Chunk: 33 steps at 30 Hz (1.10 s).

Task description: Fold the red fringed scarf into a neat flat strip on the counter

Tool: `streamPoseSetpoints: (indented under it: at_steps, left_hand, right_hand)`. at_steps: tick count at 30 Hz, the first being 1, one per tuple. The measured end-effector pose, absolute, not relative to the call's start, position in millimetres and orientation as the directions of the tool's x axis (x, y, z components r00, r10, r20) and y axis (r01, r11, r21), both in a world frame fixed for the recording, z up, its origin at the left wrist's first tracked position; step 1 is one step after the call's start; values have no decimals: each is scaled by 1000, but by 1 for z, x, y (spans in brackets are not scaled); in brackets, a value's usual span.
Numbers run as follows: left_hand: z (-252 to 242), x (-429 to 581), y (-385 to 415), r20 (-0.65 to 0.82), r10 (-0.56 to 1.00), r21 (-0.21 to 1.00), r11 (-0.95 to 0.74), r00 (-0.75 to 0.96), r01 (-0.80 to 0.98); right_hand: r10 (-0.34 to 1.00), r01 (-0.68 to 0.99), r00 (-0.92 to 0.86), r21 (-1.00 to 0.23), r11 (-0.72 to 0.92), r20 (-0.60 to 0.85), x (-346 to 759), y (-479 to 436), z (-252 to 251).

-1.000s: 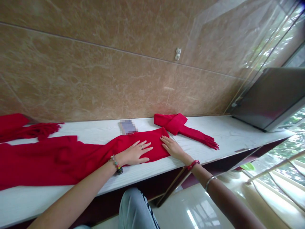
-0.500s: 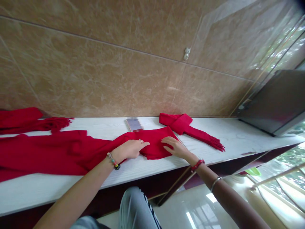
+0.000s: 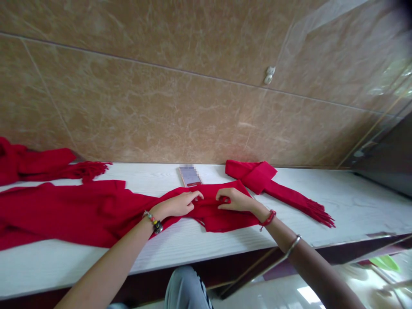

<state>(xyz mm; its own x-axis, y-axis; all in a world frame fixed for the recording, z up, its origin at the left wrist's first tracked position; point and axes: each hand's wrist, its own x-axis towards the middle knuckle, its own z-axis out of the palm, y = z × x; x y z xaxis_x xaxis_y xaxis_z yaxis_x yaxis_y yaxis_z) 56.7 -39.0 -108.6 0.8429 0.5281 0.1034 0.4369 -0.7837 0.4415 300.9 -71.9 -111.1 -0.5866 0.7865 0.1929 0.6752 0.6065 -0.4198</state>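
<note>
Two bare hands are at work over a long red cloth point(image 3: 125, 210) on a white surface point(image 3: 309, 180). The left hand point(image 3: 180, 204) lies over the cloth, fingers bent and mostly tucked from sight, thumb and forefinger side pointing toward the right hand; I cannot tell whether it has hold of any fabric. The right hand point(image 3: 234, 200) is half curled, a rounded gap showing between thumb and fingers, its tips at the cloth; whether it pinches any, I cannot tell either. The cloth runs well out to the left of the left hand, narrows beside it, then spreads flat beneath and in front of the right hand.

Beyond the left hand, by the cloth's far edge, lies a phone point(image 3: 190, 175). Past the right hand and to its right is a folded red scarf point(image 3: 254, 176), strips crossed, its fringed end pointing away rightward. Far to the left of the left hand, against the tiled wall point(image 3: 154, 116), rests another fringed red scarf point(image 3: 41, 165). A beaded bracelet point(image 3: 153, 221) circles the left wrist; behind the right hand are a red band point(image 3: 268, 218) and a metal bangle point(image 3: 292, 244).
</note>
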Motion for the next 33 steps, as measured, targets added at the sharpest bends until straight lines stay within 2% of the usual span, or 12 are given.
streamPoseSetpoints:
  at_steps: [7,12,16,22,26,29,33]
  left_hand:
    - [-109,73,-57,214,572,228,-818,792,529]
    - [-115,77,-54,264,587,267,-807,766,527]
    - [-114,75,-50,262,600,244,-799,756,549]
    - [-104,74,-59,205,557,79,-829,805,554]
    - [-97,74,-68,177,558,-13,-822,811,569]
    - [-95,72,-71,131,532,-29,-841,836,540]
    - [-96,71,-74,115,366,-47,-926,923,374]
  right_hand:
    - [778,607,-564,-500,617,276,301,-69,-121]
    - [765,603,-578,-484,634,283,299,-74,-121]
    - [764,598,-568,-484,639,306,301,-75,-121]
    - [777,581,-518,-518,627,358,300,-76,-120]
    - [732,521,-599,-536,664,325,305,-77,-113]
    - [704,526,-640,-492,694,308,311,-84,-110]
    - [721,653,-611,-306,692,326,315,-111,-121]
